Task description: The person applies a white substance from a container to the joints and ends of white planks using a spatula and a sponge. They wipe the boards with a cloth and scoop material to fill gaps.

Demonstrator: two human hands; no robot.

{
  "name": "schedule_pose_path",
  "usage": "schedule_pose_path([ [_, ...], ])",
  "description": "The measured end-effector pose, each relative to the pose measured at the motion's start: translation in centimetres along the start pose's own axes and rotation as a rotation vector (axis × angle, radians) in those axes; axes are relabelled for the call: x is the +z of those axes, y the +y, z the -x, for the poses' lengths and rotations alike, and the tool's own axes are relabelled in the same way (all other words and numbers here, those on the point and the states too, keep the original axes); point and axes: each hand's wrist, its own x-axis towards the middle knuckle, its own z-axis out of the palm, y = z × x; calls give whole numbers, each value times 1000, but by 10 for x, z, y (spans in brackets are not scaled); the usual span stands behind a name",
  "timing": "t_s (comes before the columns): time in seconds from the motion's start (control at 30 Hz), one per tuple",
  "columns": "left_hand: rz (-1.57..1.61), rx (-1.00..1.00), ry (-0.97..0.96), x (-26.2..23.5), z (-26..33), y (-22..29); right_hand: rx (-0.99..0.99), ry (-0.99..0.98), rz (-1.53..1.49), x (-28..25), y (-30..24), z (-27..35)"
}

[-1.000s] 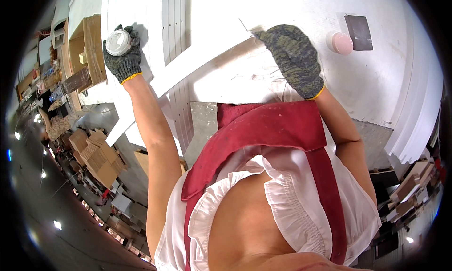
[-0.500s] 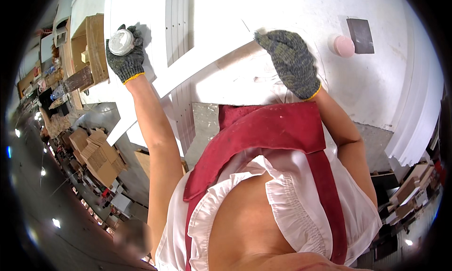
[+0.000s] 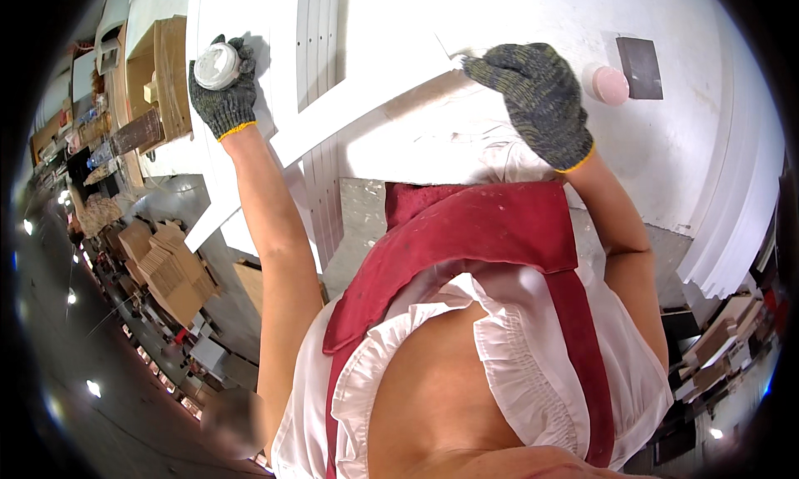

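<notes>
Gripping a small round white-lidded container (image 3: 218, 65), left hand (image 3: 223, 84) in a speckled grey knit glove with a yellow cuff, fingers curled shut around the sides, lid facing up toward the camera. Resting on a long white painted wooden strip (image 3: 349, 117), right hand (image 3: 537, 100) in a matching glove — fingers drawn together and bent down onto the upper end, pressing rather than wrapping. Lying across the white counter (image 3: 499, 21) on a slant, long axis running from upper right under that hand to lower left, far end past the counter's edge. Likely trouble: with only a press on one end, a pivot or slide off the edge — or a knock into the narrow grooved white panel (image 3: 320, 104) beneath. Possibly a tipped container too, held out over the edge. Just beyond the right hand, a pink round lid (image 3: 610, 84) and a dark square pad (image 3: 639, 67).
</notes>
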Motion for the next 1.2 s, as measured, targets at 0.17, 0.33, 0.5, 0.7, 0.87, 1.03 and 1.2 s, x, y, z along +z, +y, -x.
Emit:
schedule_pose_path([
  [0.17,-57,23,8,2,0,1,-35,-83,129,-23,2,-1],
  [0.33,-59,3,-1,-6,-4,-1,-86,-15,26,-18,0,-29],
  [0.5,-168,122,14,17,13,0,-228,-58,226,-26,6,-15],
  [0.7,-280,154,-54,7,7,0,-56,-82,-60,-27,9,0],
  [0.87,-76,72,-51,5,6,0,-7,43,-149,16,-6,30],
  [1.03,-114,42,4,4,0,0,93,165,-126,35,9,38],
  [1.2,-321,96,17,15,11,2,427,234,-519,-6,1,13],
])
